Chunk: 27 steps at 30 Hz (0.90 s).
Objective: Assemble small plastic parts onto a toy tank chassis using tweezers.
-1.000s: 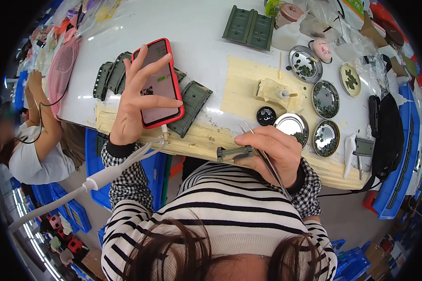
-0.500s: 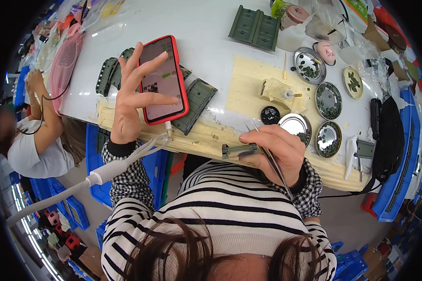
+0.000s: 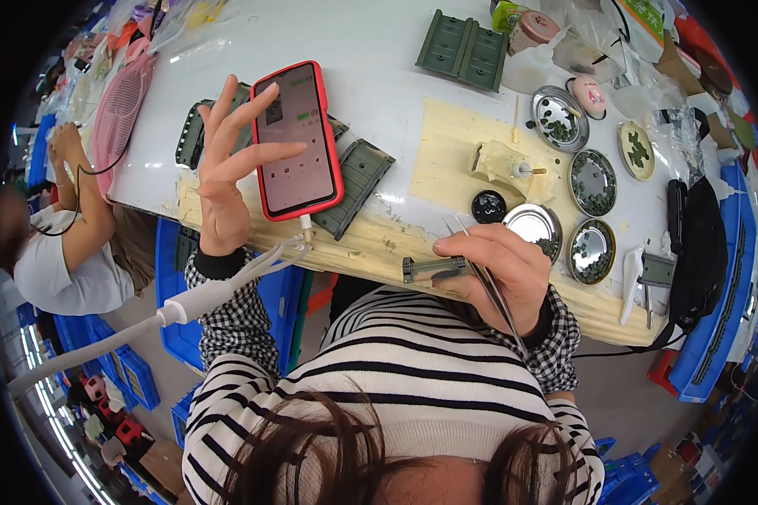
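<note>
A phone in a red case is propped at the table's near left, its screen lit and a cable plugged into its lower end. My left hand reaches over its left side with fingers spread apart; one fingertip is at the screen, though contact cannot be made out. In my right hand are metal tweezers, their tips pointing up and left. The same hand also keeps a small dark-green plastic part pinched under its fingers, just off the table's near edge.
Dark-green panels lie behind the phone, with another green pair farther back. Round metal dishes of small green pieces stand at right, near a small black pot and a taped block. A co-worker sits at left.
My left hand's fingers have shifted across the phone, and the screen shows a different page. My right hand still holds the tweezers and green part, nearly unmoved.
</note>
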Available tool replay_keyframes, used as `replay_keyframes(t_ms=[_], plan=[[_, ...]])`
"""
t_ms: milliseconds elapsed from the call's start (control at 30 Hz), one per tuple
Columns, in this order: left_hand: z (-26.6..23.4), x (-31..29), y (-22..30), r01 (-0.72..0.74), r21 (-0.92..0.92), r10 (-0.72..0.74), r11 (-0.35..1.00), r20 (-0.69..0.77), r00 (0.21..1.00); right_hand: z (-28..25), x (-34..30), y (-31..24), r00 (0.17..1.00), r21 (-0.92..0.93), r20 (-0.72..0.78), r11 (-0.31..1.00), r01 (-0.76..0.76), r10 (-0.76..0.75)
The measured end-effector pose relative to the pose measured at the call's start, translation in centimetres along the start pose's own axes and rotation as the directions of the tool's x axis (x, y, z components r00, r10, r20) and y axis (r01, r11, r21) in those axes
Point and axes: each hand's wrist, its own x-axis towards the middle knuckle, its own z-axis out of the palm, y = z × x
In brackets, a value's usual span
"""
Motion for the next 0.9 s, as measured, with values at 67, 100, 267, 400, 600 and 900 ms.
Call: replay_keyframes(t_ms=[67, 100, 267, 400, 600, 900], plan=[[0.1, 0.1, -0.4, -0.002, 0.060, 0.002, 0.998, -0.009, 1.000, 0.0, -0.1, 0.0, 1.000, -0.005, 0.002, 1.000, -0.007, 0.007], [0.0, 0.0, -0.4, -0.003, 0.056, 0.004, 0.998, -0.008, 1.000, 0.0, -0.1, 0.0, 1.000, -0.002, 0.002, 1.000, -0.009, 0.009], [0.0, -0.3, -0.3, 0.007, 0.114, -0.010, 0.993, 0.024, 1.000, 0.0, 0.0, 0.0, 1.000, 0.002, 0.006, 1.000, -0.005, 0.005], [0.0, -0.3, -0.3, 0.008, 0.079, -0.008, 0.997, -0.006, 1.000, 0.0, 0.0, 0.0, 1.000, 0.004, 0.008, 1.000, -0.003, 0.003], [-0.3, -0.7, 0.1, 0.015, 0.011, -0.015, 1.000, 0.038, 0.999, 0.0, 0.0, -0.1, 1.000, 0.006, 0.016, 1.000, -0.012, 0.011], [-0.3, -1.3, -0.1, -0.003, -0.026, 0.005, 1.000, 0.044, 0.999, 0.0, 0.0, 0.0, 1.000, -0.003, 0.022, 1.000, -0.003, 0.003]])
